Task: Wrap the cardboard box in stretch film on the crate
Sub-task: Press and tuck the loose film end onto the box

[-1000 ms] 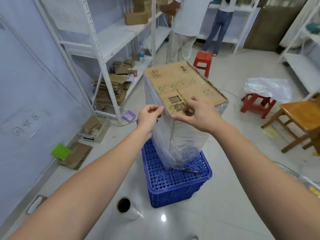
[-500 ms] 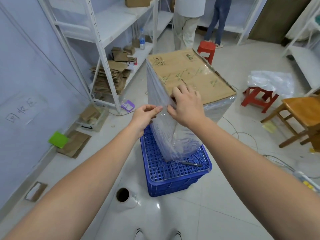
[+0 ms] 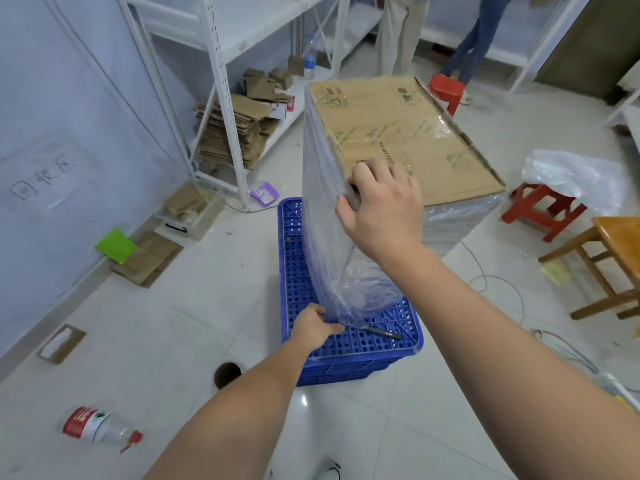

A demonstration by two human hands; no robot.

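1. Dead centre of the frame there's a tall brown cardboard box (image 3: 398, 133) standing upright on a blue perforated plastic crate (image 3: 349, 344). Its sides are already covered in clear stretch film (image 3: 322, 216); the top face is bare cardboard with printed marks.
2. The right hand (image 3: 381, 206) is up at the box's near top corner, fingers curled over the edge and thumb on the filmed side, so it's gripping the box there.
3. The left hand (image 3: 315, 327) is way down low at the box's bottom near corner, just above the crate deck, fingers closed and pinching the film at that edge.
4. A dark pen-like thing (image 3: 381, 332) is lying on the crate deck right beside the box's base, lower centre.
5. On the white tiled floor at lower left: the dark core of a film roll (image 3: 227, 374), partly hidden by the left forearm, and a tipped-over clear plastic bottle with a red label (image 3: 100, 429).
6. Upper left has white metal shelving (image 3: 221, 84) with a stack of flattened cardboard (image 3: 235, 133) underneath it.
7. Right side: a red plastic stool (image 3: 543, 209) with a crumpled clear plastic bag (image 3: 575, 178) on it, and a wooden stool (image 3: 609, 265) at the right edge.
8. Along the top edge you can see the legs of two people (image 3: 401, 32) standing at the far shelves, with another small red stool (image 3: 446, 90) just behind the box.
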